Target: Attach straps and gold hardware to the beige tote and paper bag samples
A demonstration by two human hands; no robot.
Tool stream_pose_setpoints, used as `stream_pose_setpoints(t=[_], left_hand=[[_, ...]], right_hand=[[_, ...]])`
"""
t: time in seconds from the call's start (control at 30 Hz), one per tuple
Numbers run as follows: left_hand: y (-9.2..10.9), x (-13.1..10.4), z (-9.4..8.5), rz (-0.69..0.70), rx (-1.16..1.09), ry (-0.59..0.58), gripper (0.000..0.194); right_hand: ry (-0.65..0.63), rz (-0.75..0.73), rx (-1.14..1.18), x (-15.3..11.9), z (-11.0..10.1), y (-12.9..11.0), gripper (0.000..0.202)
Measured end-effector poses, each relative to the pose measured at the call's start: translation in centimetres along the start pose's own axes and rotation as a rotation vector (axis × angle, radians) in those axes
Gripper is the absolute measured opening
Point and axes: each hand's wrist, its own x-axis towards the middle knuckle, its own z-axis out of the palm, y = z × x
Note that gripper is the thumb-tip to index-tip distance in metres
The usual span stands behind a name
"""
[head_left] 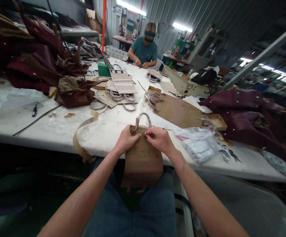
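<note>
A brown bag panel [143, 154] hangs over the table's front edge toward my lap, with a wrapped looped handle [145, 116] at its top. My left hand [127, 140] is closed on the panel's upper left edge, thumb across its face. The fingertips of my right hand [159, 138] pinch a small gold-coloured metal piece [145, 133] against the panel near the handle's right end. Its exact shape is too small to tell.
Stacked panels with handles [123, 86] lie ahead, beside a large brown sheet [177, 110]. Plastic bags [199, 143], a small box [216, 121] and burgundy bags [254, 112] lie right. Brown bags [73, 90] and a tan strip [80, 138] lie left. A co-worker [144, 49] sits opposite.
</note>
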Motion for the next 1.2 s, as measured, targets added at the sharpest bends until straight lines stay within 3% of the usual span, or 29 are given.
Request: stream_pose_setpoints(t=[0.23, 0.5, 0.97, 1.2], left_hand=[[-0.3, 0.0, 0.1, 0.000, 0.026, -0.015, 0.025], [0.1, 0.1, 0.1, -0.002, 0.023, -0.013, 0.023], [0.3, 0.2, 0.2, 0.013, 0.044, -0.006, 0.022], [0.0, -0.1, 0.3, 0.006, 0.093, 0.021, 0.021]], right_hand=[[-0.049, -0.049, 0.035, 0.3, 0.0, 0.2, 0.017], [0.045, -0.039, 0.026, -0.4, 0.5, -0.1, 0.016], [-0.025, 0.016, -0.124, 0.0, 1.1, -0.7, 0.027], [-0.097, -0.050, -0.193, -0.1, 0.9, -0.7, 0.025]])
